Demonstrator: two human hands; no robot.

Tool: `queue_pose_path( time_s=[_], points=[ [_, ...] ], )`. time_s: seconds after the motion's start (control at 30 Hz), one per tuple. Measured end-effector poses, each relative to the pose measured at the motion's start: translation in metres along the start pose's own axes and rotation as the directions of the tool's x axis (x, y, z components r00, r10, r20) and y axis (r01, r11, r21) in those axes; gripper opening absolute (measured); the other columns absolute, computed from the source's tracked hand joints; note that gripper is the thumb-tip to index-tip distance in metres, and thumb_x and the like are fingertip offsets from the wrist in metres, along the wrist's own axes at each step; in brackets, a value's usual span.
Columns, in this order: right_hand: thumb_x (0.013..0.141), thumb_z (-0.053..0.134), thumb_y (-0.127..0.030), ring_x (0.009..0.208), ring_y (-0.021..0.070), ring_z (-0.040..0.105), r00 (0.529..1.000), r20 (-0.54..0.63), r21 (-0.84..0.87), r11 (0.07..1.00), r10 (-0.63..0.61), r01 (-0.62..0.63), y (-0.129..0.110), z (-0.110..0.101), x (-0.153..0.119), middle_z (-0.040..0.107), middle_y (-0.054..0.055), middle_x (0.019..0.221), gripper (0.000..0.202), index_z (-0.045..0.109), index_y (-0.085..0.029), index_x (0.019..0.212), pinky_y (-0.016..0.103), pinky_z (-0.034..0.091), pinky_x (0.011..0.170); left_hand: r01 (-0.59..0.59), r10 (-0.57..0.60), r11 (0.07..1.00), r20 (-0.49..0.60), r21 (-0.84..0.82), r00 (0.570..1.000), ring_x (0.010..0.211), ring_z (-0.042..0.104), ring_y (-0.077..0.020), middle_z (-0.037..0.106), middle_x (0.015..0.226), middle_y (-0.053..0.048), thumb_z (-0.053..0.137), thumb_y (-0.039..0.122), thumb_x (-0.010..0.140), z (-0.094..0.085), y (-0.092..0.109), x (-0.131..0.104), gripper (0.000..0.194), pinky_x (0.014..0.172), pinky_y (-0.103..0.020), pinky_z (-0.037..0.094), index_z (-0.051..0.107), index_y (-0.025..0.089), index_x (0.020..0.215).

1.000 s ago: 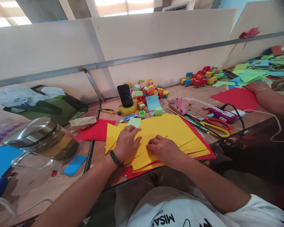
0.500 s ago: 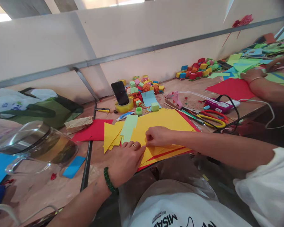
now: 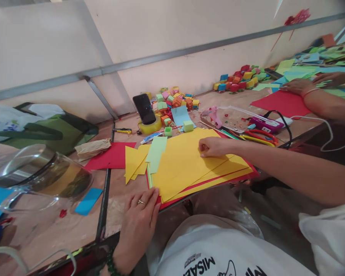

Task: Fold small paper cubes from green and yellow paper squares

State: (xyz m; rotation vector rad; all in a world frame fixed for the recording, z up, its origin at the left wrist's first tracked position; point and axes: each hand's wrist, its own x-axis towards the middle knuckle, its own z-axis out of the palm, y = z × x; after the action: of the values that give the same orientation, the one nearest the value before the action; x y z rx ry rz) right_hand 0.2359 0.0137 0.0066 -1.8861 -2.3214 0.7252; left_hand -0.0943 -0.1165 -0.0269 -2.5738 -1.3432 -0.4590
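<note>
My left hand [image 3: 140,220], with a ring on one finger, lies with fingers stretched at the near left corner of the yellow paper sheets [image 3: 175,161]. My right hand [image 3: 214,147] rests on the right half of these sheets, its fingers curled and pinched together. Whatever lies between those fingertips, if anything, is hidden. Red paper [image 3: 254,174] shows beneath the yellow stack. Light green paper strips [image 3: 157,151] overlap its left side, beside yellow triangular pieces [image 3: 133,161]. A small light green paper box [image 3: 188,125] sits at the stack's far edge.
Behind stand a phone [image 3: 144,107] on a tape roll [image 3: 150,124] and a heap of paper boxes [image 3: 176,101]. At right are a pink glue gun [image 3: 214,116], scissors [image 3: 260,137] and a co-worker's hands [image 3: 299,86]. A glass jug [image 3: 60,174] stands left.
My right hand has slid right across the yellow paper. My left hand has drawn back to the stack's near left corner. The yellow sheet now lies flatter and wider.
</note>
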Motion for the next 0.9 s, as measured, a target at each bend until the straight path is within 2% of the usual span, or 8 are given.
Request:
queue_pose_path(
  time_s=[0.13,0.23,0.37,0.47,0.57,0.7,0.8,0.9],
  points=[
    [0.071,0.066,-0.021,0.068,0.0178,0.062,0.999,0.007,0.034,0.999,-0.043,0.042,-0.004,-0.008,-0.006,0.068,0.003,0.073,0.004,0.065,-0.018,0.074,0.025,0.041,0.058,0.031,-0.028,0.998,0.043,-0.054,0.999,0.114,0.058,-0.0267,0.065,0.126,-0.011,0.035,0.023,0.095,0.005,0.001,-0.014,0.04,0.101,-0.051,0.04,0.058,0.02,0.128],
    [0.073,0.066,-0.026,0.07,0.018,0.063,0.995,-0.009,0.054,0.993,-0.104,0.104,-0.021,-0.019,-0.006,0.07,0.002,0.073,0.007,0.067,-0.02,0.074,0.025,0.044,0.062,0.042,-0.034,0.993,0.076,-0.106,0.997,0.123,0.052,-0.0268,0.06,0.133,-0.012,0.037,0.026,0.094,-0.008,0.002,-0.009,0.04,0.104,-0.053,0.038,0.058,0.021,0.128],
    [0.072,0.07,-0.045,0.091,0.0226,0.065,0.968,-0.07,0.052,0.968,-0.24,0.244,-0.061,-0.019,0.001,0.07,0.007,0.104,0.044,0.066,-0.021,0.108,0.028,0.047,0.071,0.046,-0.034,0.986,0.074,-0.161,0.997,0.124,0.051,-0.0283,0.055,0.136,-0.014,0.042,0.033,0.093,-0.039,-0.003,0.026,0.036,0.101,-0.047,0.043,0.063,0.021,0.119],
    [0.056,0.082,-0.042,0.103,0.0285,0.063,0.979,-0.044,-0.081,0.978,-0.198,0.194,-0.083,-0.004,0.014,0.066,0.011,0.116,0.072,0.06,-0.02,0.121,0.029,0.047,0.074,0.086,-0.062,0.986,0.164,-0.146,0.985,0.103,0.063,-0.0259,0.065,0.116,-0.012,0.045,0.038,0.092,-0.049,-0.015,0.062,0.035,0.091,-0.041,0.048,0.063,0.019,0.116],
    [0.058,0.081,-0.037,0.093,0.0244,0.065,0.98,0.024,-0.001,0.981,-0.195,0.195,-0.087,0.007,0.028,0.069,0.008,0.104,0.068,0.058,-0.018,0.12,0.026,0.046,0.068,0.135,-0.095,0.976,0.22,-0.172,0.971,0.099,0.063,-0.0273,0.064,0.114,-0.014,0.054,0.041,0.087,-0.037,-0.033,0.094,0.049,0.085,-0.039,0.049,0.054,0.016,0.129],
    [0.062,0.078,-0.04,0.087,0.0229,0.065,0.979,0.001,0.03,0.979,-0.204,0.204,-0.081,0.006,0.034,0.069,0.007,0.102,0.055,0.062,-0.019,0.11,0.026,0.045,0.065,0.291,-0.15,0.879,0.36,-0.379,0.921,0.088,0.063,-0.0243,0.065,0.108,-0.012,0.071,0.034,0.07,-0.007,-0.045,0.122,0.074,0.079,-0.034,0.048,0.046,0.014,0.137],
    [0.058,0.08,-0.04,0.084,0.0232,0.064,0.978,-0.015,0.048,0.977,-0.208,0.208,-0.08,0.006,0.033,0.069,0.007,0.099,0.065,0.059,-0.018,0.115,0.027,0.044,0.063,0.341,-0.186,0.833,0.36,-0.436,0.914,0.077,0.061,-0.0204,0.065,0.089,-0.005,0.074,0.028,0.063,0.008,-0.042,0.132,0.079,0.067,-0.029,0.046,0.046,0.014,0.135],
    [0.056,0.081,-0.037,0.072,0.0185,0.062,0.973,-0.008,0.086,0.969,-0.23,0.23,-0.076,0.01,0.037,0.068,0.003,0.086,0.057,0.062,-0.018,0.105,0.024,0.042,0.057,0.368,-0.222,0.779,0.326,-0.507,0.919,0.067,0.057,-0.0163,0.06,0.077,0.0,0.067,0.022,0.066,0.017,-0.038,0.133,0.075,0.06,-0.025,0.043,0.043,0.011,0.136]
  ],
)
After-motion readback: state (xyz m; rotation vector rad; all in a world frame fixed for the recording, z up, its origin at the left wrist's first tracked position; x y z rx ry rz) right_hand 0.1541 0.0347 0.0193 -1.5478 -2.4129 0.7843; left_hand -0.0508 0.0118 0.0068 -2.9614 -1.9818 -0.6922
